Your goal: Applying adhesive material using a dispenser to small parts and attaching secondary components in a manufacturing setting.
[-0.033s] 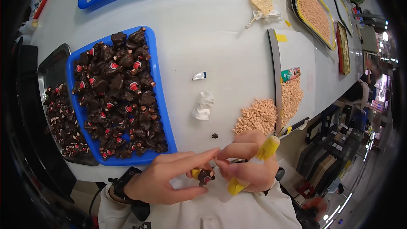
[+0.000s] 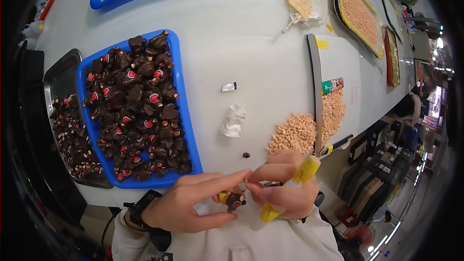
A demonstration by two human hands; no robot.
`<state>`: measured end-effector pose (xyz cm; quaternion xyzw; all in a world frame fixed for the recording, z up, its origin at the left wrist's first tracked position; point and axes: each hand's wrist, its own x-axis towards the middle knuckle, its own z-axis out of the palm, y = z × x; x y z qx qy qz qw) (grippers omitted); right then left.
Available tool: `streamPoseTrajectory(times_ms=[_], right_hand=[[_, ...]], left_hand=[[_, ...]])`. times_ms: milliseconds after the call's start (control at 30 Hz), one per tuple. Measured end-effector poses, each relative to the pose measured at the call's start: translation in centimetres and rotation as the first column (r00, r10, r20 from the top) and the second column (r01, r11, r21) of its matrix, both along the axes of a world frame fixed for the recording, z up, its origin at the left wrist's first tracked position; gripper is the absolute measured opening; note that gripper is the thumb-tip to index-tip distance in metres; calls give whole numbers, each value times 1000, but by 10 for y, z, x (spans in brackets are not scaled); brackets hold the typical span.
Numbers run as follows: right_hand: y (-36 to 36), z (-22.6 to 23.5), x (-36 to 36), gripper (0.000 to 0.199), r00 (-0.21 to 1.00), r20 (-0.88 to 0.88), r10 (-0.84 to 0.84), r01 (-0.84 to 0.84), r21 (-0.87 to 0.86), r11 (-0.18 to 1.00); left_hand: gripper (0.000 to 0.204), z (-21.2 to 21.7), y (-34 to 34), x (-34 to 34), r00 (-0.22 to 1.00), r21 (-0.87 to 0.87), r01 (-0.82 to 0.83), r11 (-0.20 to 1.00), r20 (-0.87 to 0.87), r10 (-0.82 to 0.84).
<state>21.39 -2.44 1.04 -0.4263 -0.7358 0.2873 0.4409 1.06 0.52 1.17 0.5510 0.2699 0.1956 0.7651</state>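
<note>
A small dark-brown figure [image 2: 235, 202] with a red patch and pale tips rests in my left hand [image 2: 181, 203], held between its curled fingers. Yellow covering shows on a finger behind the figure. The thumb and fingers of my right hand [image 2: 285, 186] are pinched together, meeting my left fingertips just above the figure. Anything in that pinch is too small to make out. Yellow wraps [image 2: 307, 168] cover fingertips of the right hand. Just beyond this hand lies a heap of small pale-tan pieces [image 2: 292, 133].
At left a blue tray [image 2: 180, 87] carries many similar dark figures, beside a dark metal tray [image 2: 72, 60] of smaller ones. Crumpled white paper [image 2: 233, 121] and a small torn packet [image 2: 229, 87] lie mid-table. A raised board [image 2: 333, 48] with more tan pieces stands right.
</note>
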Motion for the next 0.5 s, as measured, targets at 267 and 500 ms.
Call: streamPoseTrajectory(times_ms=[267,500], right_hand=[[6,1,5,23,974,-115,196,-201,-37,979],[7,0,4,20,984,-75,161,-167,-93,981]], left_hand=[[52,-7,2,-5,993,-79,26,997,113,-17],[49,-2,5,-2,996,-53,56,997,75,-52]])
